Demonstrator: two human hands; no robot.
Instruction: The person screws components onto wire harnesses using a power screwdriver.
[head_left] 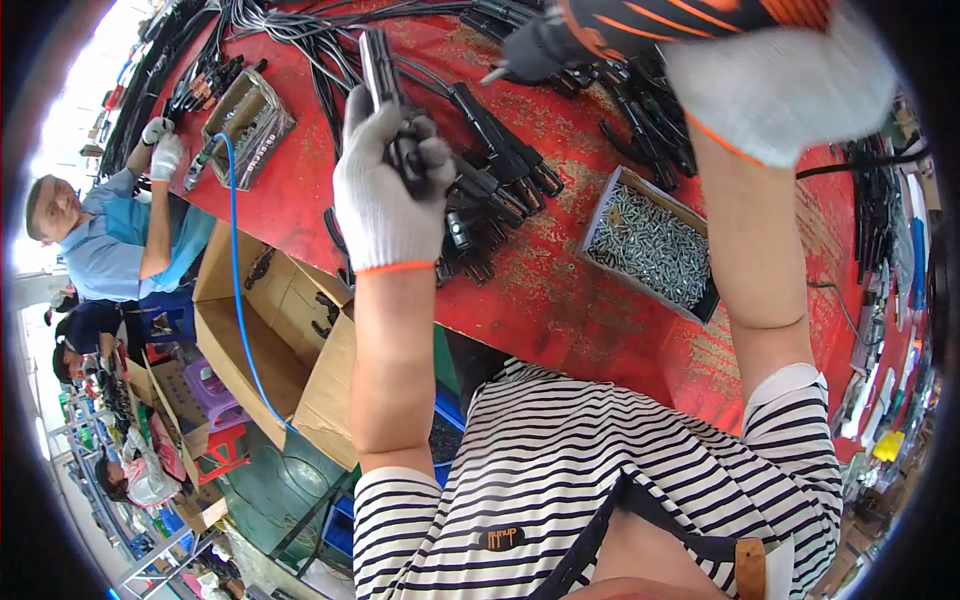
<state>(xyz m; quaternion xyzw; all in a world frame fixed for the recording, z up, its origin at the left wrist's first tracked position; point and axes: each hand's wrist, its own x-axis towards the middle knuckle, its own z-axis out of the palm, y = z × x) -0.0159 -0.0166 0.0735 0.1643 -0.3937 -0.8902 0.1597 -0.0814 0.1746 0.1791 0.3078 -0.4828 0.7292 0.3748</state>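
Note:
My left hand (385, 200), in a white knit glove with an orange cuff, is closed around a long black plastic part (382, 75) with a shiny pale strip along one side. The part points away from me over the red table. My right hand (790, 95), gloved the same way and blurred, grips an orange and black power screwdriver (540, 48). Its bit points left, apart from the black part. More black elongated parts (500, 150) lie in a heap just right of my left hand. An open box of small silvery screws (650, 240) sits nearer me.
Black cables (270, 20) cross the far side of the red table (545, 300). At left stand another small box (245, 125) and a blue hose (235, 230). An open cardboard carton (265, 330) is below the table edge. A co-worker (115, 230) in blue works at far left.

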